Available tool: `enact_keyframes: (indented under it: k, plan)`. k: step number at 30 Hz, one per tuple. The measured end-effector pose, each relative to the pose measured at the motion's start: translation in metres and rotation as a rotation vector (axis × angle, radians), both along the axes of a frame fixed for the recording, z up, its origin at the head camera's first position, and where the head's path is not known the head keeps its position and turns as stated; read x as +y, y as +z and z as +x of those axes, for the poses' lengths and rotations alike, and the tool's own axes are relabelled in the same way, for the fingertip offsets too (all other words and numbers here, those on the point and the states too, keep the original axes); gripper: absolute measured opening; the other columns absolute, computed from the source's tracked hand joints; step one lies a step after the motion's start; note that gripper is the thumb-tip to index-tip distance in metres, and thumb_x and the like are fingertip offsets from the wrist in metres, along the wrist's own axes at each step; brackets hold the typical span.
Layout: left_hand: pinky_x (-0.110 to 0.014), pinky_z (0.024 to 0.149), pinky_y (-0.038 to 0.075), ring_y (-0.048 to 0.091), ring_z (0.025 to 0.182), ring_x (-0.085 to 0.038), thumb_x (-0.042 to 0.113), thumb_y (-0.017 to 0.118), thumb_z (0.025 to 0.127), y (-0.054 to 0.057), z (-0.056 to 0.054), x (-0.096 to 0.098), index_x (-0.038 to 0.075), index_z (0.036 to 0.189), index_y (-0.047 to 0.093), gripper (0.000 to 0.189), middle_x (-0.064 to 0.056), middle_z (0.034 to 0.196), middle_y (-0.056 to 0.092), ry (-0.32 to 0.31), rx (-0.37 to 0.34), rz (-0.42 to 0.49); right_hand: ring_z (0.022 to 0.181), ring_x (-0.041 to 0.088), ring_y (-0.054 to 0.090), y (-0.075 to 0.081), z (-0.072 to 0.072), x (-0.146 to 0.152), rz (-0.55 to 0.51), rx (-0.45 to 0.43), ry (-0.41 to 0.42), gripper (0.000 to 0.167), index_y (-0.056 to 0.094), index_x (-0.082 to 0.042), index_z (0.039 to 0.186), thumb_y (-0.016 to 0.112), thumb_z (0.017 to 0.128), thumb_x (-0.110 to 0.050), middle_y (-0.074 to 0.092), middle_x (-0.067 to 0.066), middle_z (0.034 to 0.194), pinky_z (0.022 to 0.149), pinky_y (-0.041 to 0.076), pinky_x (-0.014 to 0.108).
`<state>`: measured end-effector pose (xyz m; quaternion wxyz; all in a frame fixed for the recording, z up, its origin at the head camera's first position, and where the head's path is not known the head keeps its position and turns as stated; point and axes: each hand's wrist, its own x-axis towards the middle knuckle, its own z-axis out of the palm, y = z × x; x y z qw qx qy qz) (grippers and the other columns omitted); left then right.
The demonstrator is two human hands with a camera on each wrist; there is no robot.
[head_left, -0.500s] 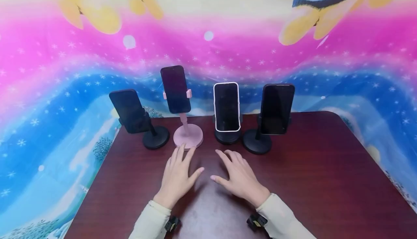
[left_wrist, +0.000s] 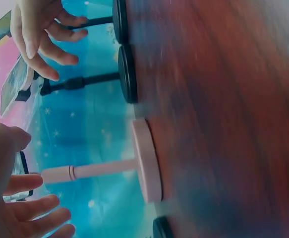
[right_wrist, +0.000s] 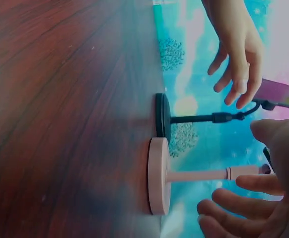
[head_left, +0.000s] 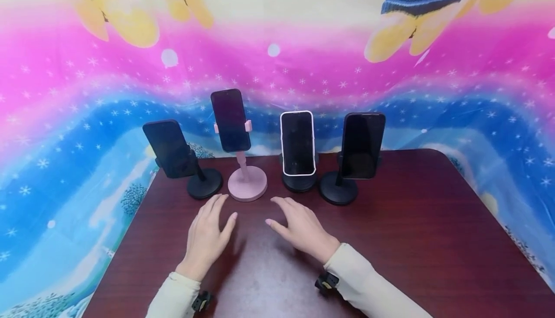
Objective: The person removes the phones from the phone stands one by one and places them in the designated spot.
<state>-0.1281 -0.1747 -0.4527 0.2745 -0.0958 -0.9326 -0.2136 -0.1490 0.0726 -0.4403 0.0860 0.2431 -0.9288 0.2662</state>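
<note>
My left hand (head_left: 205, 238) hovers over the table with fingers spread and gently bent, holding nothing. Its fingertips are nearest the pink phone stand (head_left: 247, 185) and the leftmost black stand (head_left: 205, 184). To the right, my right hand (head_left: 305, 229) is likewise empty, its fingers pointing left, in front of the gap between the pink stand and the stand bearing a white-edged phone (head_left: 297, 143). A dark phone (head_left: 231, 120) sits high in the pink stand's clamp. Another phone (head_left: 170, 149) leans in the left black stand, and one more (head_left: 363, 145) in the rightmost stand (head_left: 338, 190).
The stands form a row along the back of the dark red wooden table (head_left: 433, 231). Behind them hangs a colourful printed cloth (head_left: 277, 77), which also runs down both sides. Each wrist carries a small black device (head_left: 326, 282) beside the pale sleeve.
Both hands have shifted left above the table, the left one farther, widening the gap between them. The head view has moved slightly. The phones and stands stay in place.
</note>
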Motion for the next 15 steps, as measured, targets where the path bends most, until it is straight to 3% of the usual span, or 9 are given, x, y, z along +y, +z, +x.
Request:
enact_keyframes:
  k: [8,15]
  plan:
    - [-0.056,0.087,0.056,0.066,0.11,-0.037,0.021,0.074,0.091,0.017,0.0,-0.029,0.006,0.128,0.064,0.042,-0.017,0.126,0.067,0.04,0.078,0.041,0.094,0.017,0.071,0.013,-0.008,-0.025,-0.077,-0.036,0.041,0.044,0.064,-0.011,0.129,0.066,0.097,-0.042,0.074,0.005,0.11,0.081,0.058,0.036]
    - [-0.056,0.077,0.055,0.067,0.098,-0.035,0.018,0.07,0.095,0.029,-0.003,-0.048,0.004,0.126,0.065,0.034,-0.017,0.112,0.071,0.107,0.126,0.149,0.068,0.005,0.056,0.024,-0.016,-0.044,-0.12,-0.011,0.059,0.028,0.067,-0.016,0.114,0.066,0.097,-0.038,0.071,-0.002,0.087,0.066,0.049,0.024]
